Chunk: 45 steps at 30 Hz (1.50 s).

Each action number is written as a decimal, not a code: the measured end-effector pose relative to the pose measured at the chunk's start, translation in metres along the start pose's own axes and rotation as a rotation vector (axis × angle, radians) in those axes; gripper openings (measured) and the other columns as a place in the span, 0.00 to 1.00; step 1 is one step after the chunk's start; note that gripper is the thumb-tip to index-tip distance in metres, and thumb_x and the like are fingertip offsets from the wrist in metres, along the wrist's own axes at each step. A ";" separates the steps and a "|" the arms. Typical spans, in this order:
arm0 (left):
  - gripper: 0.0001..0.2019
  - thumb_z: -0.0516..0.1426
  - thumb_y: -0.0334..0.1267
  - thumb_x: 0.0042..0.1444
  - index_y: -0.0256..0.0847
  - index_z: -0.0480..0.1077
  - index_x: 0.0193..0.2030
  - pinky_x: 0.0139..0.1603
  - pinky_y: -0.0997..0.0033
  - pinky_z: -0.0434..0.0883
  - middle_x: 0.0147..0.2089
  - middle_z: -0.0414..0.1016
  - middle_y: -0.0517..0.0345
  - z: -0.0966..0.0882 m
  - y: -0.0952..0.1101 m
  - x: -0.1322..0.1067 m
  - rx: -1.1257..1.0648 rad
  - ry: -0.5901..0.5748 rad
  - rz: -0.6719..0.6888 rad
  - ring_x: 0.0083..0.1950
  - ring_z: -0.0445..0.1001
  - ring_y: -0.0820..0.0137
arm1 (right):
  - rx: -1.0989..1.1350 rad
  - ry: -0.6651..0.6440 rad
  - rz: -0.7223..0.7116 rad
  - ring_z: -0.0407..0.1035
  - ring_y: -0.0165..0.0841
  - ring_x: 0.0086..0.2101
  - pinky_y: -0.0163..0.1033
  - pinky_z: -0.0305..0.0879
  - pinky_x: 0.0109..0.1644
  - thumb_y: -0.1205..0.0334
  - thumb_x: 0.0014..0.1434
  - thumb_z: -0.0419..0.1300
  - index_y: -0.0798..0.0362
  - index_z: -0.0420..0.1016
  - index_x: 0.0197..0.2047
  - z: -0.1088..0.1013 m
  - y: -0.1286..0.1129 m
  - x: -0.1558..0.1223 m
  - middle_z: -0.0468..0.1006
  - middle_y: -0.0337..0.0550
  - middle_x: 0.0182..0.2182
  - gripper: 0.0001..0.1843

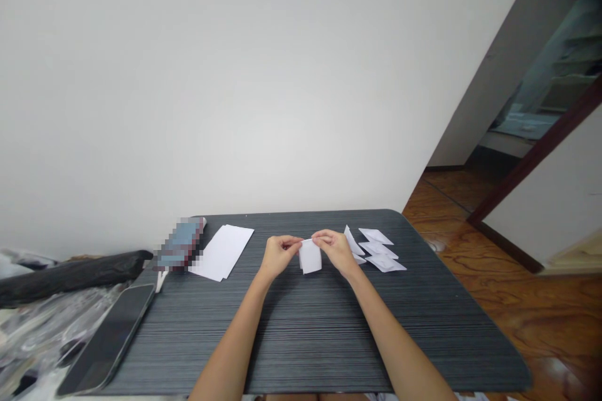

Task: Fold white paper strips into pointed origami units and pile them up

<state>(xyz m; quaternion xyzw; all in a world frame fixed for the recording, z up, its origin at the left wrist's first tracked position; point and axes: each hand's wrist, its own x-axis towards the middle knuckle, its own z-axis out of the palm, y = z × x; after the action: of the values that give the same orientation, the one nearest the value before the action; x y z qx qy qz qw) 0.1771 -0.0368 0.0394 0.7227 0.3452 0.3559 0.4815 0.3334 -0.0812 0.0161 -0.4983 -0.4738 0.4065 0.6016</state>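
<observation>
A small folded piece of white paper (310, 257) is held between both hands just above the dark striped table (301, 332), near its far middle. My left hand (278, 255) pinches the paper's upper left edge with closed fingers. My right hand (335, 250) pinches its upper right edge the same way. Just right of my right hand lie several folded white paper shapes (379, 250) on the table.
A stack of flat white sheets (223, 252) lies at the table's far left, beside a blurred-out object (181, 244). A dark phone (110, 338) rests on the left edge. Clutter and a dark bag (70, 276) sit left of the table. Wooden floor is at right.
</observation>
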 end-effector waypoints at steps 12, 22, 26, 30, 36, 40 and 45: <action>0.09 0.55 0.36 0.43 0.32 0.72 0.28 0.24 0.77 0.63 0.22 0.71 0.56 -0.002 -0.003 0.001 0.005 0.078 -0.025 0.22 0.66 0.73 | -0.083 -0.055 0.027 0.69 0.33 0.24 0.35 0.62 0.26 0.56 0.45 0.58 0.58 0.74 0.26 0.001 0.001 -0.002 0.76 0.44 0.22 0.12; 0.15 0.48 0.41 0.52 0.36 0.68 0.22 0.22 0.78 0.56 0.18 0.64 0.60 0.003 -0.001 -0.001 0.253 0.269 0.157 0.21 0.60 0.76 | -0.133 -0.190 -0.004 0.67 0.29 0.17 0.32 0.60 0.20 0.53 0.49 0.54 0.57 0.71 0.24 0.021 -0.002 -0.013 0.74 0.41 0.18 0.15; 0.14 0.47 0.43 0.53 0.37 0.64 0.23 0.19 0.79 0.55 0.16 0.58 0.64 -0.008 -0.009 0.004 0.060 0.504 0.043 0.18 0.57 0.77 | -0.012 -0.221 0.104 0.62 0.27 0.11 0.31 0.57 0.16 0.49 0.49 0.53 0.57 0.66 0.20 0.013 -0.006 -0.010 0.69 0.38 0.11 0.19; 0.14 0.44 0.46 0.54 0.39 0.62 0.28 0.15 0.80 0.53 0.15 0.54 0.67 -0.003 -0.013 0.001 -0.025 0.587 -0.015 0.15 0.56 0.78 | 0.029 -0.107 0.048 0.67 0.28 0.17 0.32 0.58 0.21 0.49 0.51 0.51 0.57 0.68 0.26 0.009 -0.009 -0.007 0.73 0.40 0.17 0.19; 0.16 0.44 0.48 0.55 0.38 0.60 0.41 0.14 0.81 0.55 0.19 0.62 0.65 0.021 -0.009 -0.003 -0.199 0.237 0.034 0.15 0.62 0.79 | 0.008 -0.127 -0.001 0.64 0.28 0.16 0.32 0.53 0.20 0.50 0.54 0.48 0.56 0.66 0.25 0.013 -0.005 -0.006 0.70 0.37 0.14 0.18; 0.22 0.47 0.48 0.53 0.38 0.54 0.51 0.14 0.82 0.56 0.22 0.66 0.63 0.016 -0.003 0.000 -0.355 -0.014 0.067 0.17 0.65 0.78 | 0.016 -0.120 0.029 0.62 0.27 0.14 0.31 0.51 0.18 0.50 0.55 0.46 0.55 0.63 0.24 0.002 -0.004 -0.003 0.68 0.36 0.13 0.19; 0.18 0.53 0.43 0.50 0.36 0.61 0.46 0.18 0.79 0.62 0.35 0.70 0.53 0.004 -0.001 0.001 -0.327 -0.077 0.118 0.22 0.68 0.76 | -0.044 -0.172 0.056 0.59 0.26 0.13 0.31 0.50 0.18 0.49 0.55 0.46 0.56 0.64 0.25 -0.011 -0.006 -0.002 0.66 0.34 0.11 0.19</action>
<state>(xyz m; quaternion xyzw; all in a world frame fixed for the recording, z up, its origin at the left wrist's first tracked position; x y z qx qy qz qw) 0.1812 -0.0379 0.0376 0.6670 0.2211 0.4070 0.5836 0.3444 -0.0862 0.0214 -0.4879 -0.5183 0.4540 0.5359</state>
